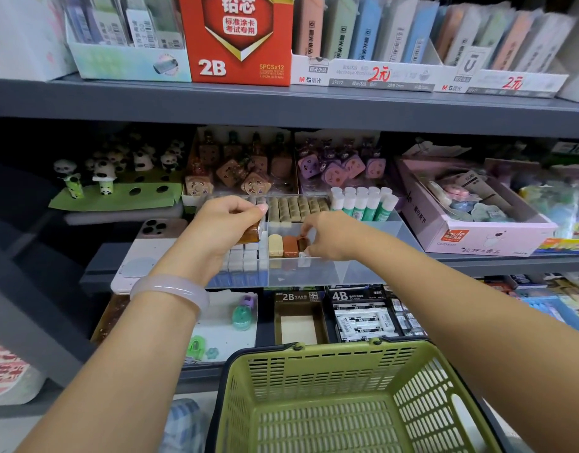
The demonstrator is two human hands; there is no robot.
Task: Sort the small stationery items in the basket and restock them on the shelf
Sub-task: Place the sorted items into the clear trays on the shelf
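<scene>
Erasers sit in the clear tray on the shelf; right hand fingers pinch one into the row, left hand grips a brown one. The basket looks empty, so restocking seems nearly done.

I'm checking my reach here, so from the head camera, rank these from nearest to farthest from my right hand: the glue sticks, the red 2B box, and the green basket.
From the right hand:
1. Glue sticks, just above and right of it, in the same clear tray.
2. Green basket, below it, in front of the shelves.
3. Red 2B box, up on the top shelf, to the left.
</scene>
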